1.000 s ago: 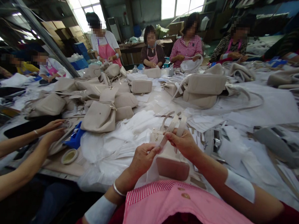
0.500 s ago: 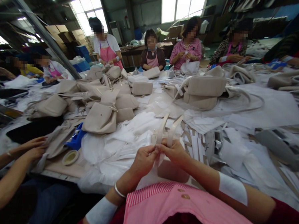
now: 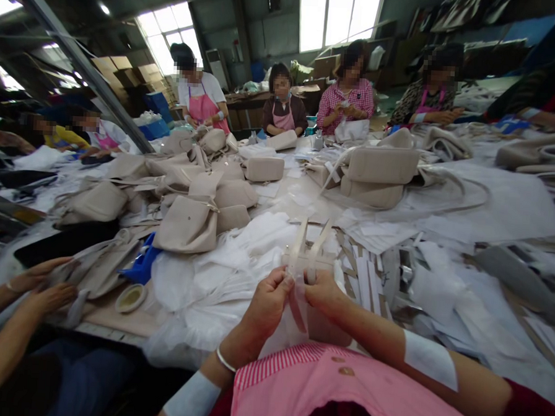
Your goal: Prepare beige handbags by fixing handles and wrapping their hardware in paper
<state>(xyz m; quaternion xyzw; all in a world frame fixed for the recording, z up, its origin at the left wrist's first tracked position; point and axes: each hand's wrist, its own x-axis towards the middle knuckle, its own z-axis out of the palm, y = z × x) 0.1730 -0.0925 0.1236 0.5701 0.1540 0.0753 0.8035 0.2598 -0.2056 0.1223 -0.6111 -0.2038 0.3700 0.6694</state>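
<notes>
A small beige handbag (image 3: 320, 322) stands at the near table edge, just above my pink apron. Its two pale straps (image 3: 308, 244) rise upward from it. My left hand (image 3: 269, 300) is closed, pinching a thin clear strip on the left strap. Right beside it, my right hand (image 3: 324, 291) is closed on the base of the other strap. The fingertips of both hands almost touch. White wrapping sheets (image 3: 218, 273) lie crumpled to the left of the bag.
Beige handbags (image 3: 188, 225) are heaped across the table's left and middle; two stacked ones (image 3: 379, 173) stand further back. Paper strips (image 3: 371, 275) lie right of my hands. A co-worker's hands (image 3: 41, 285) handle a bag at left, near a blue tray (image 3: 139, 260) and a tape roll (image 3: 131, 298). Several seated people work along the far side.
My hands have come closer together and slid down to the base of the straps. The straps now stand more upright. The co-worker's hands at left have drawn back toward the table edge.
</notes>
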